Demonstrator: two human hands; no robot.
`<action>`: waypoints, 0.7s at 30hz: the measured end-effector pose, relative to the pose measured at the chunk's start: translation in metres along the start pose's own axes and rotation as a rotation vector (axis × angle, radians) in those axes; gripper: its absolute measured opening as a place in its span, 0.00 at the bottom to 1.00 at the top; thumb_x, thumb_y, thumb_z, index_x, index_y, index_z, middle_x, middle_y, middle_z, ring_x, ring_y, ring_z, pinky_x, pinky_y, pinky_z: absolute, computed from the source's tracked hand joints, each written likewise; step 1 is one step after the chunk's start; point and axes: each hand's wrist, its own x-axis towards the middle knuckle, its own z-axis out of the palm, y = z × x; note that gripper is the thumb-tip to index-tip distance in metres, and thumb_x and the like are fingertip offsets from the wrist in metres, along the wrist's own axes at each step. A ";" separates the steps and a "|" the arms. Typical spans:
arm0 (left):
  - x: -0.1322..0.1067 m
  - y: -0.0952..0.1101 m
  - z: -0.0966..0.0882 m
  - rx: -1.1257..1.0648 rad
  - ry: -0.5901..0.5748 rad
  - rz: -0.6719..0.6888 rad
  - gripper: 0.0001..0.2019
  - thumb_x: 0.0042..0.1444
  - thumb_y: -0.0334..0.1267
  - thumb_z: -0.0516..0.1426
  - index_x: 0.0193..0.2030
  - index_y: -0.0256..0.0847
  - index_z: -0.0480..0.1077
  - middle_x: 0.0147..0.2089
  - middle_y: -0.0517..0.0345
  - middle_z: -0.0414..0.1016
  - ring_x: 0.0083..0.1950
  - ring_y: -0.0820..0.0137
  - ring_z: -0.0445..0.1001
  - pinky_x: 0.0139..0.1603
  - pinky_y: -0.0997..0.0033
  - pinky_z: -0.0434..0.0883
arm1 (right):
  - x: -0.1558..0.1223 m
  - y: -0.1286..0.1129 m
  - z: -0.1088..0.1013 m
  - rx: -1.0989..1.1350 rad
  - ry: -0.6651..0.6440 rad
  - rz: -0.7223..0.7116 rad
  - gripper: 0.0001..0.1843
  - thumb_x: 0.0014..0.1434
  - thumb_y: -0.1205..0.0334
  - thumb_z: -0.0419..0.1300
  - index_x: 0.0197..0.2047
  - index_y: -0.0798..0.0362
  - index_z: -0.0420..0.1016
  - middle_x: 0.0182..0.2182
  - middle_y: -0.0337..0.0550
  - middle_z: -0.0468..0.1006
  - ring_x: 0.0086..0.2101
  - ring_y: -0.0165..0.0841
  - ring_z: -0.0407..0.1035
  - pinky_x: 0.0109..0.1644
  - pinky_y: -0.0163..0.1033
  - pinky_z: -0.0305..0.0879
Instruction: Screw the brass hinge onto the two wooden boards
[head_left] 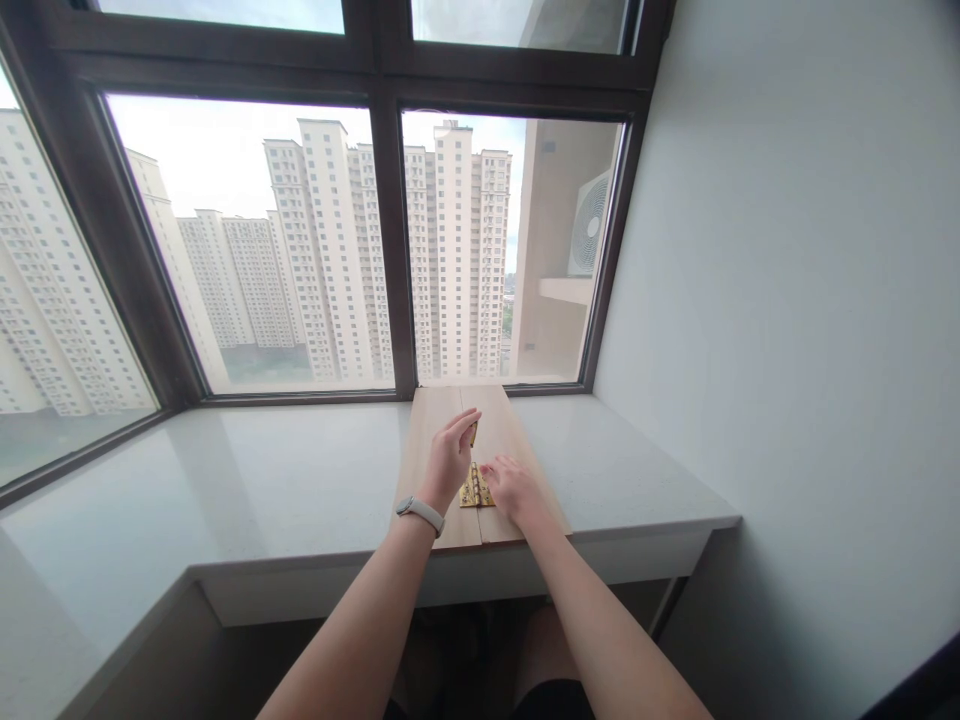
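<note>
Two pale wooden boards (439,420) lie side by side, a seam running between them. A brass-coloured hinge (469,492) rests across this seam near the front, its knuckle along the join. My right hand (514,487) is closed at the hinge's right leaf, fingers bent and covering part of it. Farther back, my left hand (450,455) is raised over the boards, its fingers pressed together. Between its thumb and fingers shows a small brass-coloured metal piece (474,434), mostly hidden by the hand. A watch with a light band (421,512) is on my left wrist.
The boards lie on a white windowsill counter (300,490), reaching from its front edge to the window frame (394,250). A white wall (765,270) rises at the right. My legs are beneath the counter.
</note>
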 end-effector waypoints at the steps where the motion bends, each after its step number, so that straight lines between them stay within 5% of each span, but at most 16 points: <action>1: 0.000 0.000 0.001 0.000 0.003 -0.003 0.15 0.70 0.35 0.50 0.57 0.44 0.74 0.59 0.50 0.76 0.60 0.62 0.75 0.60 0.56 0.74 | 0.000 0.000 0.000 -0.002 -0.002 0.003 0.31 0.72 0.43 0.39 0.59 0.48 0.76 0.64 0.47 0.71 0.65 0.39 0.60 0.69 0.43 0.50; 14: 0.001 0.002 -0.002 -0.013 -0.007 -0.008 0.12 0.67 0.36 0.56 0.53 0.44 0.77 0.46 0.52 0.77 0.45 0.67 0.78 0.49 0.64 0.78 | 0.003 0.004 0.005 0.011 0.002 0.012 0.32 0.72 0.42 0.40 0.60 0.49 0.76 0.64 0.48 0.70 0.66 0.39 0.59 0.70 0.44 0.49; 21: 0.000 0.001 0.001 -0.016 -0.027 0.000 0.15 0.70 0.37 0.51 0.57 0.45 0.75 0.60 0.49 0.75 0.60 0.62 0.75 0.60 0.56 0.75 | 0.001 0.003 0.004 0.010 0.008 0.005 0.32 0.72 0.41 0.39 0.60 0.49 0.75 0.64 0.48 0.70 0.65 0.39 0.59 0.70 0.44 0.50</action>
